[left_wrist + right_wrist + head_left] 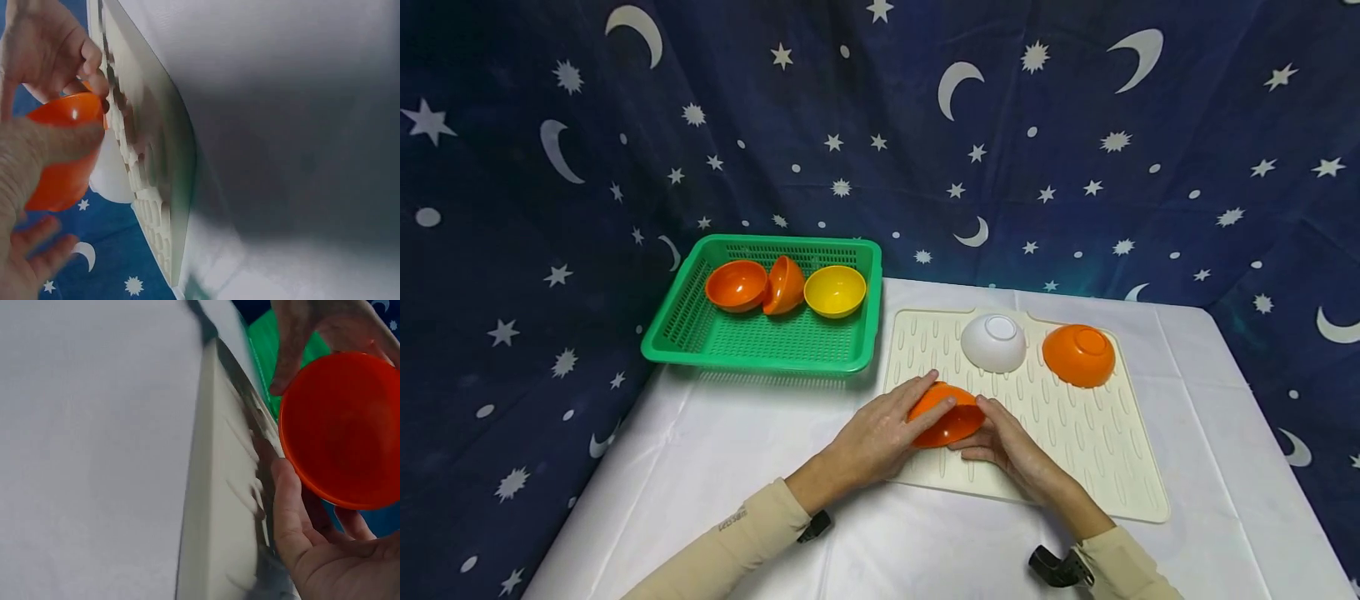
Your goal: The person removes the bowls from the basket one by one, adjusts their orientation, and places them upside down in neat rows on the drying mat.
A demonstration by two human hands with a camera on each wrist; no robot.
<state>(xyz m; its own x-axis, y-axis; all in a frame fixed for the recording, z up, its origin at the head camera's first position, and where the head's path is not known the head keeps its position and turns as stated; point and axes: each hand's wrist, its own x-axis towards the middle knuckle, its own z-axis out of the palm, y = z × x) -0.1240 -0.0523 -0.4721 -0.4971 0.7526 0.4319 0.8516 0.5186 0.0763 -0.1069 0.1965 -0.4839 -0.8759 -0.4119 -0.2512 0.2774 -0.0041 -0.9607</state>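
Both hands hold an orange bowl [953, 425] over the near-left part of a cream draining mat [1078, 454]. Its mouth is tipped toward the person, and the right wrist view shows the inside of the bowl [350, 434] bare. My left hand [880, 429] grips the bowl's left side, thumb across the front and fingers behind. At the right edge, my right hand [1011, 450] pinches the rim between thumb and fingers. A white bowl [992, 346] and another orange bowl [1078, 357] lie upside down on the mat's far part.
To the left stands a green basket [760, 364] with two orange bowls [736, 286] [785, 287] and a yellow bowl [835, 292] inside. A white cloth [737, 450] covers the table. Behind hangs a dark blue curtain [895, 192] with moons and stars.
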